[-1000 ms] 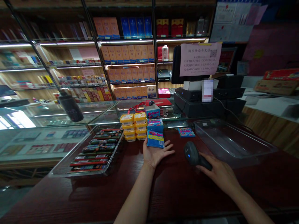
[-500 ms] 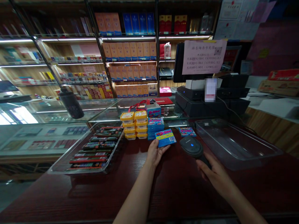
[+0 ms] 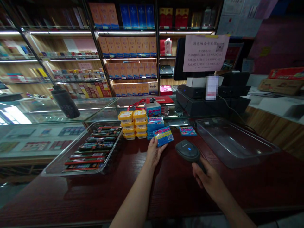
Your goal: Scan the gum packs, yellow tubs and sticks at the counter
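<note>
Centre of frame: your left hand [image 3: 154,151] pinches a blue candy packet [image 3: 163,136] at its lower left edge, thumb on the face, barcode [image 3: 170,137] outward to the right. Just right of centre, your right hand [image 3: 206,174] is wrapped around the handle of a barcode scanner [image 3: 188,150], its head near the packet but not touching. Step in hand, by my reading: lining code up with scanner. The next move would call for a steady wrist and the scanner's window, hidden from here, squared to the bars. Materials: packet flat, thin, glossy, likely to glint if tilted; scanner matte dark plastic, rounded head, blue light on top. Behind the packet, a stack of matching packets [image 3: 155,121]; left of that, squarish tubs with yellow lids [image 3: 141,123]. Left of frame, a see-through rigid tray [image 3: 46,173] of slim, shiny dark packs [image 3: 95,147]. All this on a dark reddish table [image 3: 178,196], wood-grained, faintly reflective.
</note>
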Available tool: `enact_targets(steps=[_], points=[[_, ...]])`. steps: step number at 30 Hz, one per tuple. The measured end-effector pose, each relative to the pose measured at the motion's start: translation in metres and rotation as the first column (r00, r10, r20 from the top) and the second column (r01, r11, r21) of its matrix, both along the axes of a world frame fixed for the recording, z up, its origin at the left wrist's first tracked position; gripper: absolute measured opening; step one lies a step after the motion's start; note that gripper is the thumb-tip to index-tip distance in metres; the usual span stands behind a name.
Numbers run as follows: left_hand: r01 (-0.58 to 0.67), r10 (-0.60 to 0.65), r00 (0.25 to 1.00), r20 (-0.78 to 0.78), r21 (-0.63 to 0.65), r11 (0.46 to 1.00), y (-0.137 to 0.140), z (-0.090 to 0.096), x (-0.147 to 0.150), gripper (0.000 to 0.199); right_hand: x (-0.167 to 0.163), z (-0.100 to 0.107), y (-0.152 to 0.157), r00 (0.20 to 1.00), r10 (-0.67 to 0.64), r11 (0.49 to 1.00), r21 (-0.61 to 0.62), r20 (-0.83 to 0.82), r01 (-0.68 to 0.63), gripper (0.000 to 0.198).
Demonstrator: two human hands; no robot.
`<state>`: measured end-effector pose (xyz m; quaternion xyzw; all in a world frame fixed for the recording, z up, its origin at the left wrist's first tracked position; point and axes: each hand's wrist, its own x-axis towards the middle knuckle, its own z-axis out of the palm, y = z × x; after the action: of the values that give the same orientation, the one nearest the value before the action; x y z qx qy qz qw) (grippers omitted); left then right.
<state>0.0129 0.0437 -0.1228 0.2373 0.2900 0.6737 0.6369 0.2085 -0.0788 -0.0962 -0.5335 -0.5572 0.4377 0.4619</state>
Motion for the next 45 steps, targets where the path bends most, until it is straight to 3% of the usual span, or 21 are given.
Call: enact_targets(steps=[11,16,18,21,24,27,30,35,37,38,40,42,43,45], points=[[0.01,-0.01,1.0,-0.003,-0.017,1.0,0.002,-0.005,-0.001,0.018,0.004,0.001,0.0,1.0,0.007,1.0,0.002,0.027,-0.007,0.04],[0.017,-0.017,1.0,0.009,-0.005,1.0,0.001,-0.006,-0.002,0.02,0.016,0.005,0.004,0.973,0.017,0.998,0.057,0.232,-0.031,0.045],[0.029,-0.029,1.0,0.008,0.0,1.0,0.0,-0.005,-0.002,0.022,0.024,0.004,0.008,0.911,-0.043,0.989,0.147,0.41,-0.02,0.045],[0.038,-0.038,0.999,0.005,0.002,0.999,-0.002,-0.004,-0.002,0.025,0.038,-0.004,0.018,0.713,-0.156,0.957,0.282,0.683,-0.061,0.042],[0.051,-0.051,0.999,-0.002,0.019,0.999,-0.003,-0.002,-0.002,0.029,0.053,-0.018,0.03,0.497,-0.224,0.896,0.378,0.838,-0.234,0.043],[0.068,-0.067,0.997,-0.039,0.029,0.997,-0.008,0.002,-0.001,0.029,0.065,-0.033,0.038,0.35,-0.268,0.833,0.399,0.898,-0.385,0.052],[0.095,-0.091,0.989,-0.118,0.028,0.995,-0.014,0.008,0.003,0.031,0.071,-0.044,0.041,0.289,-0.332,0.783,0.433,0.898,-0.446,0.059],[0.04,-0.013,0.931,-0.366,0.068,0.997,-0.007,0.019,0.024,0.04,0.071,-0.049,0.041,0.322,-0.369,0.766,0.481,0.872,-0.426,0.059],[-0.054,0.143,0.815,-0.561,0.171,0.984,0.007,0.026,0.035,0.035,0.07,-0.05,0.041,0.325,-0.375,0.769,0.487,0.868,-0.415,0.059],[-0.099,0.251,0.695,-0.673,0.256,0.962,0.016,0.031,0.041,0.03,0.069,-0.051,0.04,0.326,-0.382,0.768,0.493,0.865,-0.409,0.059],[-0.091,0.446,0.337,-0.829,0.442,0.892,0.034,0.043,0.052,0.022,0.069,-0.053,0.04,0.332,-0.394,0.765,0.506,0.857,-0.398,0.059],[0.085,0.541,-0.04,-0.84,0.536,0.84,0.051,0.054,0.064,0.02,0.069,-0.054,0.04,0.344,-0.399,0.766,0.515,0.85,-0.383,0.058],[0.204,0.563,-0.19,-0.804,0.529,0.824,0.059,0.059,0.07,0.02,0.069,-0.055,0.04,0.35,-0.4,0.768,0.518,0.847,-0.376,0.057],[0.412,0.596,-0.403,-0.695,0.443,0.796,0.073,0.064,0.085,0.02,0.069,-0.055,0.04,0.358,-0.396,0.776,0.516,0.846,-0.362,0.057]])
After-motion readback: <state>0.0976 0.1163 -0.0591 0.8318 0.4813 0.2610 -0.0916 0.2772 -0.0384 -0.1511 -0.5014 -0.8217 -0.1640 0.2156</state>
